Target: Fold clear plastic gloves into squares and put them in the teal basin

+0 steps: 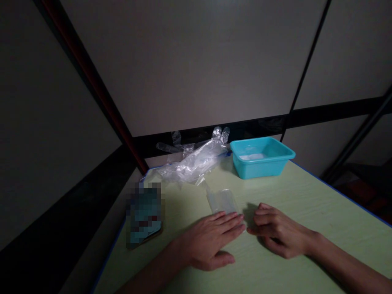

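My left hand (211, 241) lies flat, palm down, fingers stretched out over the near part of a folded clear plastic sheet, possibly a disposable glove (223, 200). The far part of this folded plastic shows beyond my fingertips; the rest is hidden under the hand. Just to the right, my right hand (277, 230) rests on the table with its fingers curled in. Its index finger points left, close to the left fingertips and the plastic's edge. Nothing shows in the right hand. At the back lies a loose heap of clear plastic gloves (199, 161), their fingers sticking up at the wall.
A turquoise plastic basin (260, 167) stands at the back right, with something white and flat inside. A phone-like object (145, 216), blurred out, lies on the left by the edge. The pale green table (183, 200) has blue edging and meets panelled walls behind.
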### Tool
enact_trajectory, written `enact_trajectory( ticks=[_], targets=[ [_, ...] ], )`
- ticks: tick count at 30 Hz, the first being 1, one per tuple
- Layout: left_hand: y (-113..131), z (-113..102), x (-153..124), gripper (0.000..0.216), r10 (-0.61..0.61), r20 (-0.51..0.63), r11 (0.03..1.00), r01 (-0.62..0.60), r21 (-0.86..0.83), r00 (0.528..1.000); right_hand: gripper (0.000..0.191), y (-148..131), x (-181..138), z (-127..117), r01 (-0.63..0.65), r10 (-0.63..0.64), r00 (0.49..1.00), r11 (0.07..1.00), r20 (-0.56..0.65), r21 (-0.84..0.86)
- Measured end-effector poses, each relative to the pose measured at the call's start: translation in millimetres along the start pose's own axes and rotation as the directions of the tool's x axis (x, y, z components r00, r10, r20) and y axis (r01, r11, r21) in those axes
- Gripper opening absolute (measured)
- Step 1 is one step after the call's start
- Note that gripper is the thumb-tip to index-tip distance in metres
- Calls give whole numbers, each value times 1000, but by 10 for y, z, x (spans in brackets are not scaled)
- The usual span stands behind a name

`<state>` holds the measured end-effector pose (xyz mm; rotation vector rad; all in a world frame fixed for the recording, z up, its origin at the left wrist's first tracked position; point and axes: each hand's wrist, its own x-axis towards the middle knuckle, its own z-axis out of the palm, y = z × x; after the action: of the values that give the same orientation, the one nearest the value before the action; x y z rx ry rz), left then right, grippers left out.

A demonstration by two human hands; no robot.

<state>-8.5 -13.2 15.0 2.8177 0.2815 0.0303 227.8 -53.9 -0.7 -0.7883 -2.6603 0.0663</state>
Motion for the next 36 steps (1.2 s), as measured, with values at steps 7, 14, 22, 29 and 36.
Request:
enact_trajectory(
  ticks=[7,14,22,29,36],
  targets=[
    [-4,8,-6,61,19,-25,1000,-19,-11,999,30,5,-20,-14,22,-20,997,999,-69,29],
    [-11,15,-9,62,30,-43,999,-30,-14,999,31,5,-11,-27,16,-15,996,1000,-88,8],
    [-3,14,-5,74,-1,-66,1000,0,-14,998,28,9,-15,-10,11,-11,996,1000,-83,0],
    [1,-1,-13,72,23,-79,999,-25,-24,997,29,5,-16,-9,23,-22,995,1000,-96,3],
    [0,-4,-18,71,14,-84,1000,-16,-23,996,31,12,-17,-22,22,-22,996,1000,-89,5]
  ],
)
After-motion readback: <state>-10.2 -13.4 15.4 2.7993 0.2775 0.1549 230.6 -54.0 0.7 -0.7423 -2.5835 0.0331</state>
